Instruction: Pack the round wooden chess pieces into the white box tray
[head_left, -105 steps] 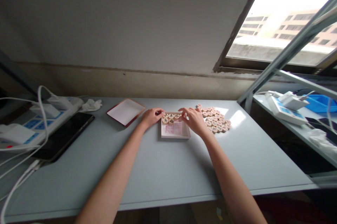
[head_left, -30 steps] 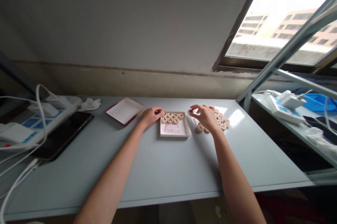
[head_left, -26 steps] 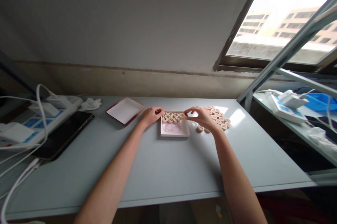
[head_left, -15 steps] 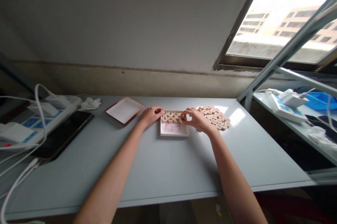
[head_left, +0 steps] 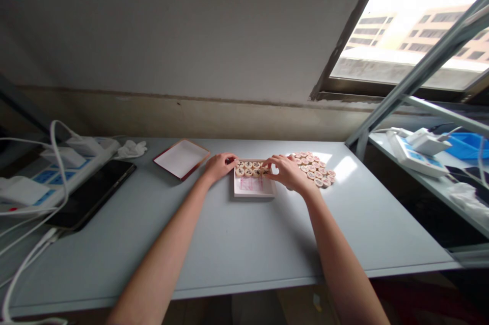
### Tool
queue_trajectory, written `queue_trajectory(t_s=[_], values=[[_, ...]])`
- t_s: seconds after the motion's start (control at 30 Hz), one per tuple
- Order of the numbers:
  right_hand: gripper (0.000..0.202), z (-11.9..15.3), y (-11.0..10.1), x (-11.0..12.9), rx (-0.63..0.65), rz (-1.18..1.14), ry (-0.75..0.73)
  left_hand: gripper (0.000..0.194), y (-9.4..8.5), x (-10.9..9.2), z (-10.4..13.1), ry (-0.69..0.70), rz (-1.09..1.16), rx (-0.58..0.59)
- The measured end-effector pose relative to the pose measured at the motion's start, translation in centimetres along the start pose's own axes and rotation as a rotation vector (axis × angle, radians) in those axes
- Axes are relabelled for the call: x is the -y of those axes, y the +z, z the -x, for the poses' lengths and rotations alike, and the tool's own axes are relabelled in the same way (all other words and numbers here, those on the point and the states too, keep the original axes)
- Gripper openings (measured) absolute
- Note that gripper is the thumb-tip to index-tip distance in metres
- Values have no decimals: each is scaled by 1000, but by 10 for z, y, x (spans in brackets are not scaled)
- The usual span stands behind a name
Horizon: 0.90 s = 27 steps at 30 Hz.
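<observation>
Right fingers (head_left: 273,178) are pinching a piece (head_left: 265,172) centre-frame, left fingers (head_left: 228,155) are holding the box (head_left: 254,194); loosening there could be letting it slide.

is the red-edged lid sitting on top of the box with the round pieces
No, the red-edged lid lies on the table to the left of the open box, its white inside facing up.
</observation>
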State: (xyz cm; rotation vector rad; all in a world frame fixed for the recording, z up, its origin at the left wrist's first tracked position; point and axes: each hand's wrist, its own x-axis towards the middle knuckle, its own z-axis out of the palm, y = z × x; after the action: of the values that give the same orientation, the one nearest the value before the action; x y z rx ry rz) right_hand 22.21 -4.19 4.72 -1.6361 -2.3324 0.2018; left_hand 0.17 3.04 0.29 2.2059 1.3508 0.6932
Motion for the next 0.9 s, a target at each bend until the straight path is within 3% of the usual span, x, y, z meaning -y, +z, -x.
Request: queue_trajectory(t_s=[0.13, 0.27, 0.43, 0.77, 0.9], values=[[18, 1, -1, -13, -113, -74, 43, 26, 0, 0, 0, -3, -16, -2], [26, 5, 3, -37, -308, 165, 267, 26, 0, -1, 1, -9, -23, -3], [27, 9, 13, -59, -255, 273, 355, 25, 0, -2, 1, -1, -12, -12], [20, -4, 22, -69, -354, -119, 317, 25, 0, -1, 1, -1, -7, -4], [17, -2, 21, -67, -355, -42, 312, 25, 0, -1, 1, 0, -9, -5]])
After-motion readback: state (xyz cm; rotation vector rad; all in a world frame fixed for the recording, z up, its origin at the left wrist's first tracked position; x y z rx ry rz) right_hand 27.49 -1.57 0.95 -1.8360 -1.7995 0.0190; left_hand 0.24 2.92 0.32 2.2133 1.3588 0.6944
